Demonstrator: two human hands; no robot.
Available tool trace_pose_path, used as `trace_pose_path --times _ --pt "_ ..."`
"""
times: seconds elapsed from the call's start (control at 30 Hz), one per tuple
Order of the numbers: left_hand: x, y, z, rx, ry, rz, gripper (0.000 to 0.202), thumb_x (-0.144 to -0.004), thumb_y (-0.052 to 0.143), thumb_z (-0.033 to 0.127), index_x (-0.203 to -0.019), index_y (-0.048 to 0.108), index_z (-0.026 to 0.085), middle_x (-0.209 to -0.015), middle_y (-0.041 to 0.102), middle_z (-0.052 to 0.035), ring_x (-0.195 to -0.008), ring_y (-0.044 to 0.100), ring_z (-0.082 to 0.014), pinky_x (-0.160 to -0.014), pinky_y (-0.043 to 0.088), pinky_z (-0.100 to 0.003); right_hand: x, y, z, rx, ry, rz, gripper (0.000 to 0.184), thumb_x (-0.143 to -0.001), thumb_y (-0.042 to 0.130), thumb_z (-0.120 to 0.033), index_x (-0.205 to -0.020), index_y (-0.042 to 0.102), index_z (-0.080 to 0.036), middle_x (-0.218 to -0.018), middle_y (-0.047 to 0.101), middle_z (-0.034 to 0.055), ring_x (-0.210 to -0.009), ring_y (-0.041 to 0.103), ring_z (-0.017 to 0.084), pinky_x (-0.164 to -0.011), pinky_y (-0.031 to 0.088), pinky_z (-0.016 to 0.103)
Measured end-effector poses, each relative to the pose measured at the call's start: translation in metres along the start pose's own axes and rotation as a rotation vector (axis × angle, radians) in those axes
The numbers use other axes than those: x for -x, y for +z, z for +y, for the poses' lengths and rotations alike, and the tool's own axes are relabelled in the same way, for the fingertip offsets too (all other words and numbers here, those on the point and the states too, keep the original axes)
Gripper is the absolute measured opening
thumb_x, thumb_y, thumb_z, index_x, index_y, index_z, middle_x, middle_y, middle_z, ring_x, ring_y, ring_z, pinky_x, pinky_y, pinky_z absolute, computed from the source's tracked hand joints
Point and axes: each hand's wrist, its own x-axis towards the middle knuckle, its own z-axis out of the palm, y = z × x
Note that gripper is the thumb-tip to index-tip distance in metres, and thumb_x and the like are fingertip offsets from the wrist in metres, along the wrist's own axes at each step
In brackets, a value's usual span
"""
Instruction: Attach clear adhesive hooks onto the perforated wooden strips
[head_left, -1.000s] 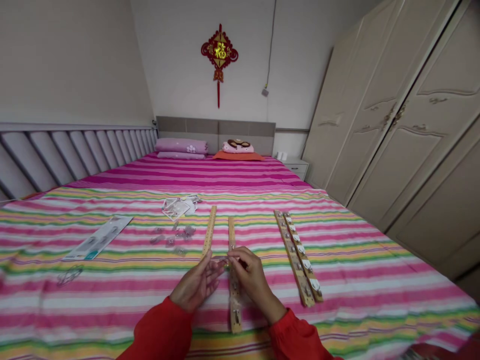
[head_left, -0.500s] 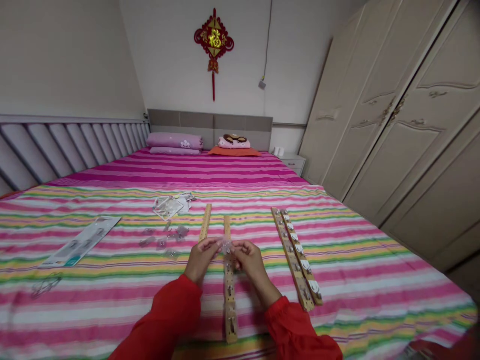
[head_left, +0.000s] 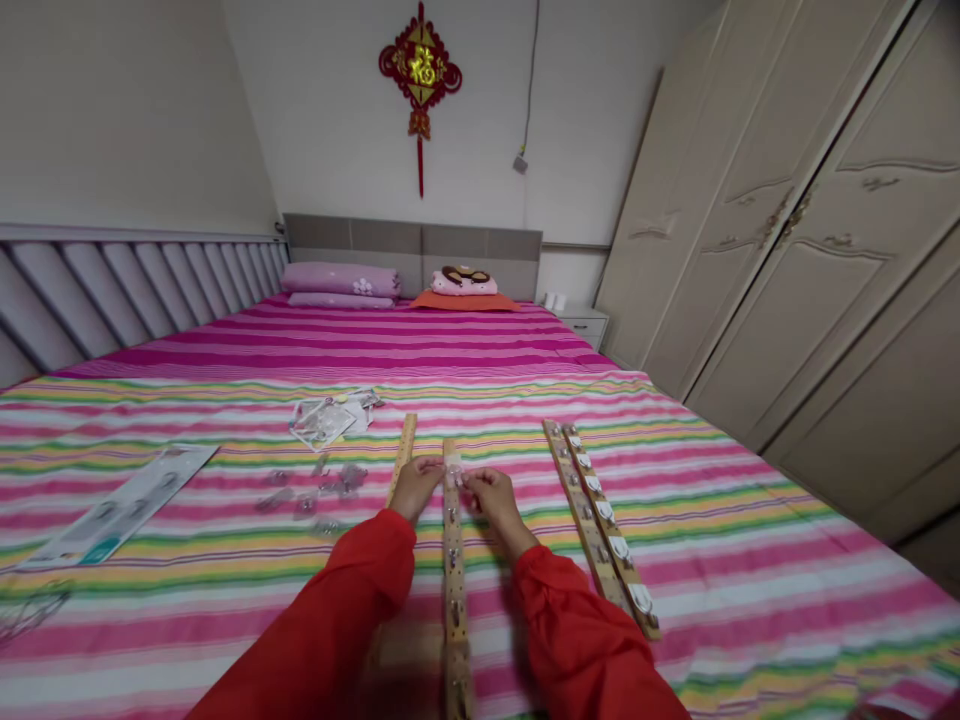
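Note:
My left hand (head_left: 418, 487) and my right hand (head_left: 491, 498) meet over a narrow wooden strip (head_left: 454, 625) lying lengthwise in front of me. Pinched between their fingertips is a clear adhesive hook (head_left: 454, 472), at the strip's far end; whether it is pressed flat on the wood I cannot tell. Several metal hooks on clear pads line the strip nearer to me. Just beyond my left hand lies another wooden strip (head_left: 406, 445), partly covered by that hand. Loose clear hooks (head_left: 305, 505) are scattered to the left.
Two strips stand out at right: one bears clear hooks (head_left: 574, 480), the other white hooks (head_left: 620, 550). Clear and white packets (head_left: 326, 420), a long hook package (head_left: 139, 505) and thin wire-like loops (head_left: 34, 608) lie at left on the striped bedsheet (head_left: 720, 560).
Both hands have moved the clear hook toward the strip's far end and closer to the wood. The view has shifted slightly.

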Motion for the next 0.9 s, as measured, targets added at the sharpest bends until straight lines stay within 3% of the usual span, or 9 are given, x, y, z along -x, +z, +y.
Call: trace_pose_path --times 0.4,0.9 --pt "-0.03 -0.002 -0.035 -0.143 0.014 0.042 0.01 -0.053 0.068 0.018 -0.061 0.063 0.016 -0.057 0.064 0.0001 -0.06 0.059 -0.0155 -0.062 0.045 -0.027 -0.019 0.005 0.038 0.079 -0.023 0.109 0.022 -0.053 0.067 -0.033 -0.047 0.05 -0.019 -0.04 0.047 -0.0053 -0.044 0.044 0.011 -0.041 0.03 0.023" --pt "-0.036 -0.002 -0.046 -0.232 -0.03 0.079 0.01 -0.052 0.068 0.02 -0.058 0.061 0.017 -0.056 0.063 0.001 -0.061 0.06 -0.0163 -0.065 0.045 -0.028 -0.027 0.005 0.051 0.165 -0.014 0.166 0.021 -0.053 0.064 -0.03 -0.044 0.048 -0.021 -0.04 0.047 -0.0063 -0.042 0.043 0.011 -0.043 0.031 0.023"
